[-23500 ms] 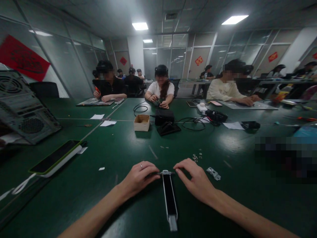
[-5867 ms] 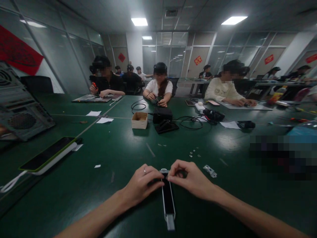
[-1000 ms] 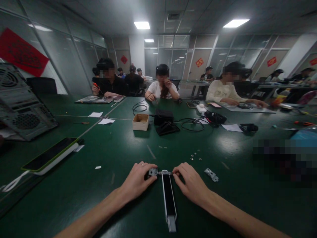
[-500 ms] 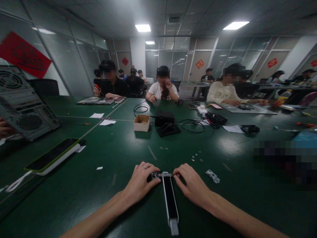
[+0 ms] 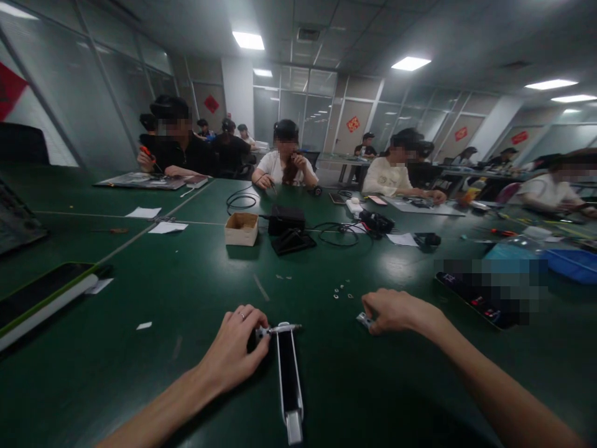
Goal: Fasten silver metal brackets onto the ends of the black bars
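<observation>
My left hand is closed around a small metal bracket, pinched between thumb and fingers. A thin metal rod runs from this bracket across the top end of a long, narrow piece with white edges and a black middle. That piece lies on the green table, its silver tip toward me. Off to the right, my right hand grips a second small metal bracket at the table surface, its fingers hiding part of it. Several small rings or nuts lie beyond, between the two hands.
Ahead stand a small open box and a black box-shaped item among cables. At left is a phone-like device with a green edge; at right, a dark tray and a blue bin. Several people sit across the table.
My right hand has left the rod's right end and moved right onto the loose metal bracket. My left hand keeps its hold. The view has turned to the right.
</observation>
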Demonstrator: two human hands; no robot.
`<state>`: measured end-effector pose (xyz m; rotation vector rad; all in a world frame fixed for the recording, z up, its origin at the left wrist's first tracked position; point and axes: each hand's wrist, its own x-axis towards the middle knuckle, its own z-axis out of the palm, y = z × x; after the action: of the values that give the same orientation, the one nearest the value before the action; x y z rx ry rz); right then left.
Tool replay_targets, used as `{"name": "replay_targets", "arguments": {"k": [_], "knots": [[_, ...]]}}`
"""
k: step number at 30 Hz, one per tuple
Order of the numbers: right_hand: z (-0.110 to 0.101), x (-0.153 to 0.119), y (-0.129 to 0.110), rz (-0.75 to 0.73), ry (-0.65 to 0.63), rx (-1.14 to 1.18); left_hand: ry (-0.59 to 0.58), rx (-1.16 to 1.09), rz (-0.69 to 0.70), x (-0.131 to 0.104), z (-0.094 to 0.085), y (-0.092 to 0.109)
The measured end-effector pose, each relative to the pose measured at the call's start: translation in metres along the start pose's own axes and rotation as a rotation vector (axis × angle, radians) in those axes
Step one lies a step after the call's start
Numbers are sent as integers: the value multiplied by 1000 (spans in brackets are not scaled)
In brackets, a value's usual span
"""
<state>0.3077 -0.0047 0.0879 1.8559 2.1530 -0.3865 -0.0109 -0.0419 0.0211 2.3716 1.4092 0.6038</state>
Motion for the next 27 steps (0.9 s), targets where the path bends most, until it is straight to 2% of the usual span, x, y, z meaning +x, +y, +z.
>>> {"name": "replay_targets", "arguments": {"k": [3,7,10,14,20,27], "knots": [[6,5,-1,-39,-16,50,-26,14,-4,1,0,0],[16,12,-4,-231,55,165,-54,12,-8,2,0,-1],[21,16,-13,-378,120,239,-57,10,-14,2,-1,-1],[26,17,-30,-490,97,285,-58,-2,-9,2,-1,0],[35,15,-49,-498,99,371,-33,-1,22,0,1,-1],[49,20,-65,-512,166,414,-20,0,38,0,2,-1]]}}
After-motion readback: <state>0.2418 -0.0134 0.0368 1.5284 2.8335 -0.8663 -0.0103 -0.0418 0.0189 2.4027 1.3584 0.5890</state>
